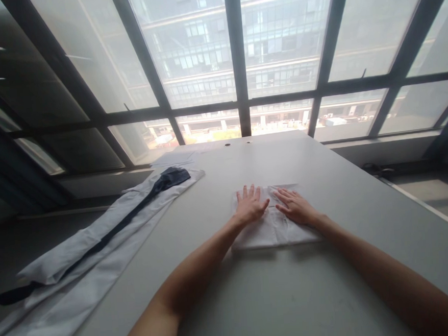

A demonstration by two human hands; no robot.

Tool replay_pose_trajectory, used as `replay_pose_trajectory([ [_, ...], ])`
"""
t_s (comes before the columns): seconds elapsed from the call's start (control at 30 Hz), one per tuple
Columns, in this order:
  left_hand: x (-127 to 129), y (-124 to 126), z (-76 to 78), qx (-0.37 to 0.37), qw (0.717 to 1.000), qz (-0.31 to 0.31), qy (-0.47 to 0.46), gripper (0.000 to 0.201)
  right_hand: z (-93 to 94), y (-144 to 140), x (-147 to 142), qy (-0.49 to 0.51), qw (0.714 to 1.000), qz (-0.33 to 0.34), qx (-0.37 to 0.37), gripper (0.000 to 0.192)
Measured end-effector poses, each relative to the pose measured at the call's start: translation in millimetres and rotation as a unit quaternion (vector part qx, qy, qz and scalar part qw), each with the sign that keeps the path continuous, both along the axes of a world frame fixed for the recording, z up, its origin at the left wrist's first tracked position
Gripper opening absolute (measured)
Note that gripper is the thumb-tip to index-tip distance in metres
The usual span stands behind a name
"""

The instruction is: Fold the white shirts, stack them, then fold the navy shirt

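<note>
Folded white cloth (pixel 274 231) lies mid-table (pixel 332 293) — left hand (pixel 250 205) and right hand (pixel 296 206) both pressed flat on it, fingers spread, gripping nothing. Left of the cloth, a long white garment (pixel 99 248) with a dark strip (pixel 109 232) hangs over the edge.

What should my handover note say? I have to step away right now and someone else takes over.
Left hand: flat, palm down on the folded white cloth garment, gripping nothing.
Right hand: flat beside it on the same garment, fingers spread.
The garment lies mid-way across the grey table, folded into a neat rectangle.
Done: this piece looks folded and is being pressed.
Left: the long white garment with a dark strip lies unfolded along the table's left edge.
</note>
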State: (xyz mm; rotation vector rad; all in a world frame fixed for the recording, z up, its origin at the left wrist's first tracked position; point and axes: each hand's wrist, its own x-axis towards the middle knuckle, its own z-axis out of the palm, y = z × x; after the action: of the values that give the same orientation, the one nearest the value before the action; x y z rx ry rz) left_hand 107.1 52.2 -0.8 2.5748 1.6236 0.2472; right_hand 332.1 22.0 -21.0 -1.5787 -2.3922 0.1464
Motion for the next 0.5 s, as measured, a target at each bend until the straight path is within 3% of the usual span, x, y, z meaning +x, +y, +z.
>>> replay_pose_trajectory([
  [0.13,13.6,-13.0,-5.8,-0.013,0.997,-0.074,0.015,0.085,-6.3,1.3,0.4,0.021,0.999,0.003,0.025,0.060],
  [0.3,15.3,-12.5,-11.1,-0.012,0.998,-0.062,0.029,0.078,-8.1,2.7,0.2,0.083,0.994,0.004,0.069,0.051],
  [0.5,14.0,-10.2,-9.3,-0.021,0.998,-0.057,0.024,0.072,1.5,-0.2,3.7,0.207,0.964,-0.024,0.164,0.042],
])
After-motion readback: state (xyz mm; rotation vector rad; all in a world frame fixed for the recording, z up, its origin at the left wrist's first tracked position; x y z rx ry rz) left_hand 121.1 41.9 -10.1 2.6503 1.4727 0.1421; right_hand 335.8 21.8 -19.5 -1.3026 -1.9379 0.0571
